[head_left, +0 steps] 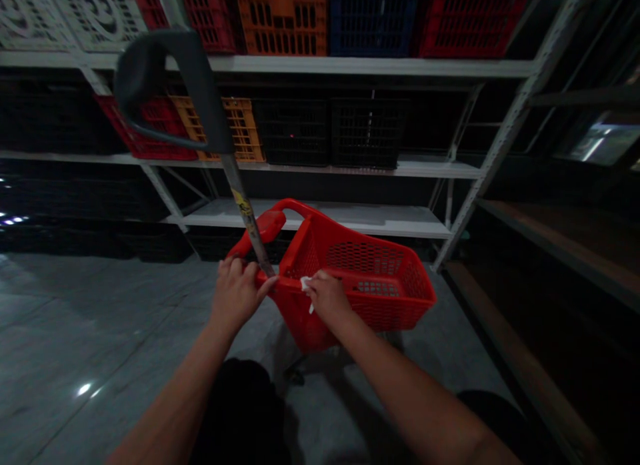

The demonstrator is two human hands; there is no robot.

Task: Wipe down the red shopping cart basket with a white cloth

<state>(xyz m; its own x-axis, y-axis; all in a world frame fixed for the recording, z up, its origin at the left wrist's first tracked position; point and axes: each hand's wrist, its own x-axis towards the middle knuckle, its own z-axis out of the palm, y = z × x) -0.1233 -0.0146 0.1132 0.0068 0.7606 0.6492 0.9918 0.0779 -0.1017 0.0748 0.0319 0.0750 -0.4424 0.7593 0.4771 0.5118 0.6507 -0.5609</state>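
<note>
A red plastic shopping cart (pixel 385 278) with mesh-patterned walls stands before me on the floor. My left hand (pixel 236 288) is closed over the near end of its handle, with the thumb stretched along the rim. Pinched in my right hand (pixel 327 295) is a small white cloth or tissue (pixel 305 283), held against the cart's near upper edge. Part of the white piece hangs below my fingers. A metal pole (pixel 243 201) with a yellow sticker rises from beside the cart handle to a dark grey loop grip (pixel 213 98).
Behind the cart, a white metal shelf (pixel 350 65) holds crates, including an orange crate (pixel 281 18), a blue crate (pixel 374 18) and a black crate (pixel 367 131). A brown-edged rack (pixel 520 358) runs along the right. Grey tiles (pixel 100 325) cover the floor.
</note>
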